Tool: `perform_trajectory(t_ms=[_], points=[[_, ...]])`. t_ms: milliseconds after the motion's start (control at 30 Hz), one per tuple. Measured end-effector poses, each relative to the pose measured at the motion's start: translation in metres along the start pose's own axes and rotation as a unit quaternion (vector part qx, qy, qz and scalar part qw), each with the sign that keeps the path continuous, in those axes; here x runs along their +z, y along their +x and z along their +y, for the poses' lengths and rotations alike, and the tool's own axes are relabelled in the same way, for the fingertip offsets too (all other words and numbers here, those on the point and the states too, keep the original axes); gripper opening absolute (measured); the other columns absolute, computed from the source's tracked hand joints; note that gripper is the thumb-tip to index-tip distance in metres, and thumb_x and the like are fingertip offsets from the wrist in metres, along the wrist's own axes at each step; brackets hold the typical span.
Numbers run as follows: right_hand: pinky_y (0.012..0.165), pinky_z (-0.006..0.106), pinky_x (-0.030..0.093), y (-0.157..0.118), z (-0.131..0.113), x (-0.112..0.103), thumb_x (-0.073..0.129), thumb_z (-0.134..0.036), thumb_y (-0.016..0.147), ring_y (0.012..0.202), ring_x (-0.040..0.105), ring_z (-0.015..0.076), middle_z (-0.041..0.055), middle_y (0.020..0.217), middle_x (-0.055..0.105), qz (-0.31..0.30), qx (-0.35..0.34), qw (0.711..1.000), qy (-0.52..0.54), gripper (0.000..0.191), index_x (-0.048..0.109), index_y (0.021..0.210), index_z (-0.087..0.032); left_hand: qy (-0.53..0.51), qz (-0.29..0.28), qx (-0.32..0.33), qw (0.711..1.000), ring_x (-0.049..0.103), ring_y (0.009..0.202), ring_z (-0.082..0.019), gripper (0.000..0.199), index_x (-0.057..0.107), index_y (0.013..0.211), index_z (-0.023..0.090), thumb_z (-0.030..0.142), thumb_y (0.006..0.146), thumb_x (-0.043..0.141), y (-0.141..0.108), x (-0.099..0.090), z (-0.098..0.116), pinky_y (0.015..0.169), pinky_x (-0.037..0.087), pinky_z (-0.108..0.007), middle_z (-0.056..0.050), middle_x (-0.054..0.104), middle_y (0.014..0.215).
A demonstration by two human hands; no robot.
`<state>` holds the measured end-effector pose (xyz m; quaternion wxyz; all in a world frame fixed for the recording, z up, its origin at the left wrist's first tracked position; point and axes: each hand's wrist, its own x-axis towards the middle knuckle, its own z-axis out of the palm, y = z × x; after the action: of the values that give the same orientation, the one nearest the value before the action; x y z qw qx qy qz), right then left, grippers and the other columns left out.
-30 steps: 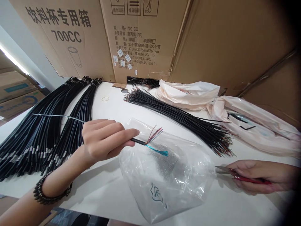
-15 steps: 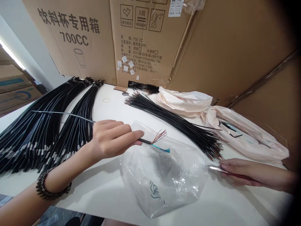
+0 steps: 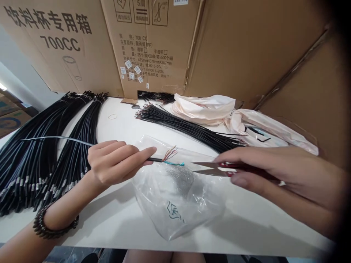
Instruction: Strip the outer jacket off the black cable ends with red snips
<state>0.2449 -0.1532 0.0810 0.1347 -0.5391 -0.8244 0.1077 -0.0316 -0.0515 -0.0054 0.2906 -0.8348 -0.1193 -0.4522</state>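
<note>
My left hand [image 3: 116,160] grips a black cable [image 3: 155,159] near its stripped end. Thin orange-brown wires fan out there, and a teal strand [image 3: 175,164] points right. The cable's other end sticks out leftward past my wrist. Red-handled scissors [image 3: 211,169] are held in my right hand [image 3: 257,171], their blades parted and pointing left, a short gap from the teal strand's tip. Under the strand lies a clear plastic bag [image 3: 175,204] with grey contents and a green mark.
Black cable bundles [image 3: 35,146] with silvery ends cover the left of the white table [image 3: 123,223]. Another bundle [image 3: 186,128] lies behind the bag, beside pale pink plastic bags [image 3: 205,109]. Large cardboard boxes [image 3: 153,65] stand along the back.
My right hand has moved left and up, and the scissors have gone from closed to open near the teal strand. My left hand still holds the cable, and the view has shifted slightly.
</note>
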Motion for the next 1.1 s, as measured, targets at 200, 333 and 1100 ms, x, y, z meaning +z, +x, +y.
perform_trajectory(t_ms=[200, 333, 1100], points=[[0.053, 0.03, 0.041, 0.018, -0.01, 0.007, 0.039, -0.044, 0.099, 0.069, 0.065, 0.0187, 0.0019, 0.081, 0.071, 0.005, -0.099, 0.994, -0.035, 0.04, 0.069, 0.084, -0.022, 0.014, 0.011, 0.014, 1.0, 0.044, 0.036, -0.008, 0.02, 0.068, 0.093, 0.019, 0.028, 0.096, 0.05, 0.001, 0.001, 0.0, 0.034, 0.035, -0.024, 0.005, 0.055, 0.046], [0.054, 0.028, 0.04, 0.018, -0.011, 0.012, 0.044, -0.039, 0.099, 0.067, 0.061, 0.0166, 0.0017, 0.076, 0.068, 0.011, -0.125, 0.992, -0.024, 0.035, 0.068, 0.081, -0.02, 0.01, 0.001, 0.012, 1.0, 0.044, 0.037, -0.008, 0.02, 0.068, 0.093, 0.019, 0.028, 0.096, 0.051, 0.001, 0.0, 0.001, 0.034, 0.035, -0.024, 0.005, 0.053, 0.046], [0.054, 0.021, 0.042, 0.047, -0.013, 0.003, 0.054, -0.05, 0.091, 0.066, 0.059, 0.0116, -0.0013, 0.076, 0.067, -0.225, 0.116, 0.931, 0.261, 0.033, 0.076, 0.09, -0.026, 0.012, 0.003, 0.04, 0.999, 0.041, 0.037, -0.006, 0.017, 0.069, 0.089, 0.018, 0.028, 0.094, 0.056, -0.006, 0.004, -0.006, 0.036, 0.034, -0.021, 0.007, 0.053, 0.046]])
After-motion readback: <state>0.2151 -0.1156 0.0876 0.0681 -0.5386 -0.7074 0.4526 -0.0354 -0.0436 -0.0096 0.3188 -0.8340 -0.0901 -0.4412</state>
